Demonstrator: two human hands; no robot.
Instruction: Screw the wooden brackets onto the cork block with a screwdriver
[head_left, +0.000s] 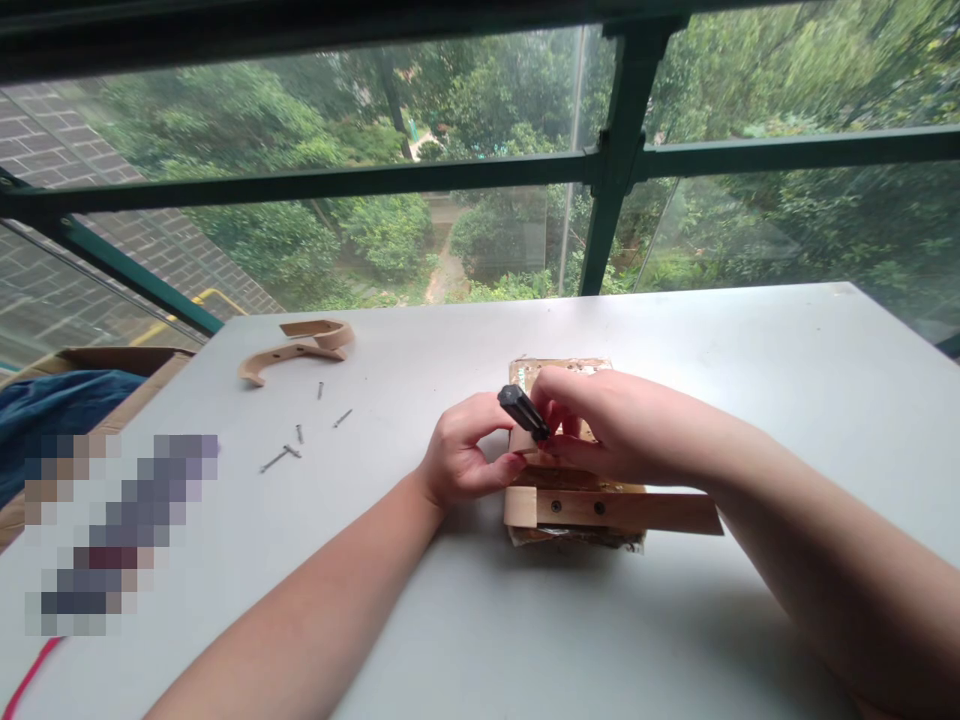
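Observation:
My right hand (581, 415) is closed around the lower part of a screwdriver, whose black handle (517, 402) sticks up and leans to the left. Its tip is hidden behind my fingers. Opposite it, my left hand (469, 450) grips the end of a curved wooden piece (525, 440) between thumb and fingers. Beneath both hands lies a worn block (577, 533) wrapped in clear film. Along its near side rests a second wooden hook (645, 512), with two dark screws in it and its right end jutting past the block.
Two more curved wooden hooks (296, 352) lie at the table's back left. Several loose screws (343, 417) are scattered in front of them. A pixelated object (139, 530) and a red cord (34, 672) sit at left, beside a cardboard box (165, 365). Windows line the far side.

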